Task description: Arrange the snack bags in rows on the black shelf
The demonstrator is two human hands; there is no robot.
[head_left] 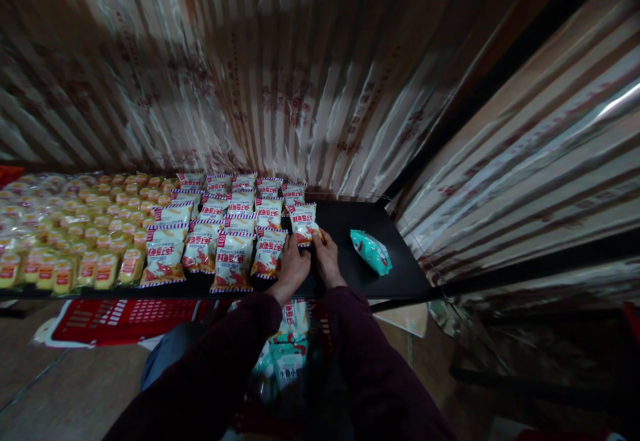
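Observation:
On the black tabletop, a puffy white and orange snack bag (pixel 303 221) with red lettering is held at its bottom edge by both hands. My left hand (pixel 294 264) is closed at its lower left corner, right beside another bag of the same kind (pixel 269 254). The lower right side is pinched by my right hand (pixel 326 257). Several matching bags (pixel 233 257) lie in rows to the left, their printed sides up. Off to the right, a teal snack bag (pixel 371 252) lies alone.
Many small wrapped yellow cakes (pixel 93 234) fill the left part of the table (pixel 345 221). Below its front edge are a red basket (pixel 133 321) and more snack bags (pixel 290 361), some teal. A striped curtain (pixel 280 81) hangs behind; a dark metal post (pixel 430 137) slants up at right.

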